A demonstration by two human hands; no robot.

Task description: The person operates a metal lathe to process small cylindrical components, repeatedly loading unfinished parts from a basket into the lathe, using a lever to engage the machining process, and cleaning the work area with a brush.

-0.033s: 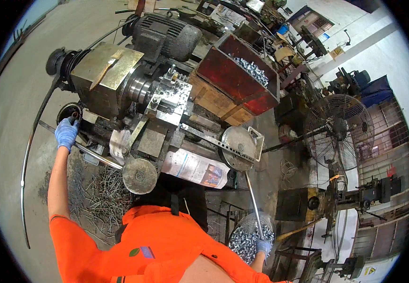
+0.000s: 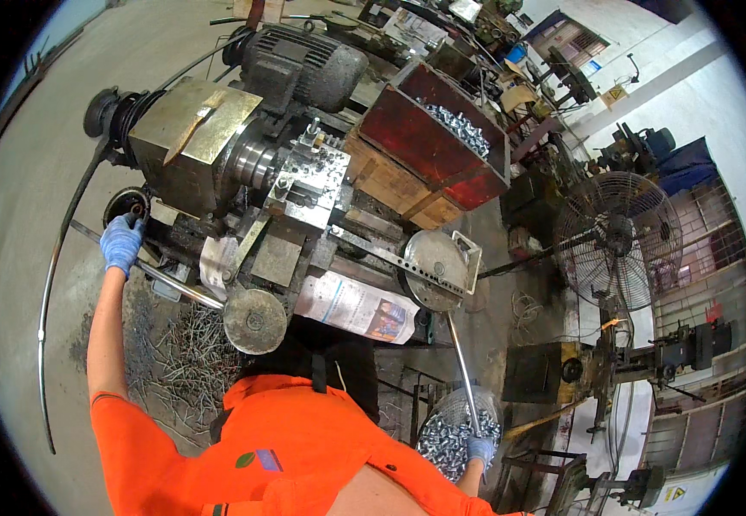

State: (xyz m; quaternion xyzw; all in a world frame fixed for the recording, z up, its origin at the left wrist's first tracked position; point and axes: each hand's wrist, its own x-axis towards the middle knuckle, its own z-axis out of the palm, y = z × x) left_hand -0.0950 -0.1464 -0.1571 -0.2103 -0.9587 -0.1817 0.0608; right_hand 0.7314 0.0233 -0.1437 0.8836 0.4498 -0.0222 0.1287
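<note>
My left hand point(image 2: 121, 245), in a blue knit glove, is closed on the rim of a dark handwheel point(image 2: 137, 203) at the left front of a lathe. Low on the right, my gloved right hand point(image 2: 481, 449) is over a round basket heaped with small shiny metal parts point(image 2: 450, 440). Its fingers look curled at the parts, beside the lower end of a long steel lever point(image 2: 461, 365); what they hold is too small to make out. Above the machine bed sit the chuck point(image 2: 255, 163) and the bright tool slide point(image 2: 308, 185), away from both hands.
A red bin point(image 2: 429, 129) with more metal parts stands on a wooden crate behind the slide. Close to my body are a round metal disc point(image 2: 254, 321) and a printed paper sheet point(image 2: 357, 307). Metal shavings point(image 2: 197, 365) cover the left floor; a caged fan point(image 2: 619, 239) stands right.
</note>
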